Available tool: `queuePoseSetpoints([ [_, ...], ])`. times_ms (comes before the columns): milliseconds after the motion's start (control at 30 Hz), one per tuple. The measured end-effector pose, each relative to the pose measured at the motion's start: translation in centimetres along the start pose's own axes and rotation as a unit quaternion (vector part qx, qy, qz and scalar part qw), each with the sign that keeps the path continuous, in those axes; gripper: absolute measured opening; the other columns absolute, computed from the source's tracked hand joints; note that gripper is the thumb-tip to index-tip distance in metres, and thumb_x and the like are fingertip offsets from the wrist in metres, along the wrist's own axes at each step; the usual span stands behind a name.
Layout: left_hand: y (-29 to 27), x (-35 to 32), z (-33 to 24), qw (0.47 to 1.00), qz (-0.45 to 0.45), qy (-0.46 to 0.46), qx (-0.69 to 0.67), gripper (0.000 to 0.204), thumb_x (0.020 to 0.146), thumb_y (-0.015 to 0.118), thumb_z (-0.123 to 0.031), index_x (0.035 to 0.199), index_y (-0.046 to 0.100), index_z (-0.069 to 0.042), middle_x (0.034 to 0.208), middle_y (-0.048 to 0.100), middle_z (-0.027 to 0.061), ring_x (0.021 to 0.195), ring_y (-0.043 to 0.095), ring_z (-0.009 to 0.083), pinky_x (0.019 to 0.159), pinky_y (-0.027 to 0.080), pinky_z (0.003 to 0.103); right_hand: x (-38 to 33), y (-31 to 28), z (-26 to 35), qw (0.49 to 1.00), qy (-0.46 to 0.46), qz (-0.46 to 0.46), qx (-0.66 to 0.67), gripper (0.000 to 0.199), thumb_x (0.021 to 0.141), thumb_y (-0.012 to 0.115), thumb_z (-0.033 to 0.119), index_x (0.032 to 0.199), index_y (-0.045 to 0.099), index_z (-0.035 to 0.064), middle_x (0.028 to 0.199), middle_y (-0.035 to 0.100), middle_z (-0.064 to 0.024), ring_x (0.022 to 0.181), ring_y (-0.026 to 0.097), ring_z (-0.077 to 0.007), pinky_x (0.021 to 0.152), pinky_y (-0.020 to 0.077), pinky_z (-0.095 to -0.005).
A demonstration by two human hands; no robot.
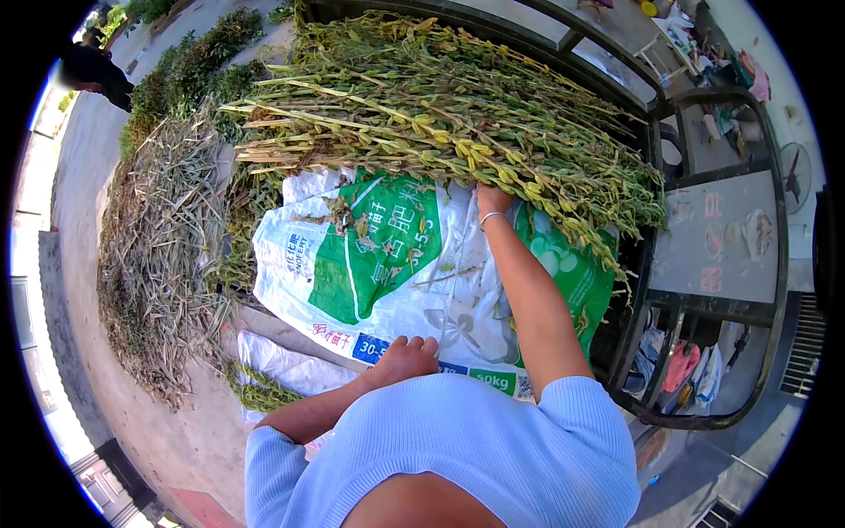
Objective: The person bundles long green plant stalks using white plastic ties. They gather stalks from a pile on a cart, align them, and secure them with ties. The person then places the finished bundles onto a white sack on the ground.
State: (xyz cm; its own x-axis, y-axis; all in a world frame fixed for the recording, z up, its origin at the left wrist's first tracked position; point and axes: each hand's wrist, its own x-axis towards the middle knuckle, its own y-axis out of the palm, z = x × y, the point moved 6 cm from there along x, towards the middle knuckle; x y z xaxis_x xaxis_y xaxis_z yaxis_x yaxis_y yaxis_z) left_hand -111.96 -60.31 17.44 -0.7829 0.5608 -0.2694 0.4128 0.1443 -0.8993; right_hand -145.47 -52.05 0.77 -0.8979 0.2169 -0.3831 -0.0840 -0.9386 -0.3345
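Bundles of long stalks with yellow-green pods (475,145), resembling sesame, lie across the far half of a cart bed. In front of them a white and green woven sack (387,246) is spread flat, with bits of leaf on it. My right hand (495,202), with a bracelet at the wrist, reaches over the sack to the near edge of the stalks. It is closed there at the pods, its fingertips hidden beneath them. On the near edge of the sack rests my left hand (405,361), fingers curled under; whatever they may hold is hidden.
A black metal cart frame (766,264) rises at the right, with bags hanging behind it. Dry stalks (163,238) lie heaped on the concrete at the left, green plants (198,75) beyond. A rolled white sack (286,365) lies near my left forearm. Another person (97,75) is at the far left.
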Motion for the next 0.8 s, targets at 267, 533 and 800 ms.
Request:
queuePoseSetpoints([
  [267, 3.7, -1.5, 0.6, 0.989, 0.140, 0.020, -0.038, 0.017, 0.078, 0.055, -0.020, 0.075, 0.065, -0.006, 0.079, 0.058, 0.0089, 0.073, 0.061, 0.0256, 0.065, 0.046, 0.039, 1.1, -1.1, -0.8, 0.998, 0.020, 0.026, -0.062, 0.055, 0.077, 0.073, 0.024, 0.125, 0.053, 0.0058, 0.122, 0.058, -0.0083, 0.108, 0.055, -0.0254, 0.095, 0.0425, -0.0381],
  [533, 12.1, 1.1, 1.1, 0.990, 0.136, -0.036, -0.005, 0.020, 0.081, 0.054, -0.021, 0.084, 0.070, -0.009, 0.088, 0.062, 0.0087, 0.083, 0.062, 0.0251, 0.073, 0.045, 0.042, 2.3, -0.6, -4.1, 0.936, 0.128, 0.289, 0.155, 0.039, 0.073, 0.075, 0.013, 0.108, 0.060, 0.0018, 0.096, 0.065, -0.0075, 0.080, 0.061, -0.0194, 0.071, 0.0497, -0.0368],
  [800, 10.3, 0.0, 2.0, 0.972, 0.224, -0.065, -0.029, 0.025, 0.080, 0.060, -0.027, 0.095, 0.068, -0.008, 0.101, 0.061, 0.0100, 0.100, 0.058, 0.0272, 0.082, 0.045, 0.043, 0.5, -3.1, -0.3, 0.936, -0.012, 0.225, -0.269, 0.061, 0.073, 0.070, 0.011, 0.126, 0.045, -0.0029, 0.113, 0.060, -0.0144, 0.086, 0.062, -0.0210, 0.074, 0.0513, -0.0335],
])
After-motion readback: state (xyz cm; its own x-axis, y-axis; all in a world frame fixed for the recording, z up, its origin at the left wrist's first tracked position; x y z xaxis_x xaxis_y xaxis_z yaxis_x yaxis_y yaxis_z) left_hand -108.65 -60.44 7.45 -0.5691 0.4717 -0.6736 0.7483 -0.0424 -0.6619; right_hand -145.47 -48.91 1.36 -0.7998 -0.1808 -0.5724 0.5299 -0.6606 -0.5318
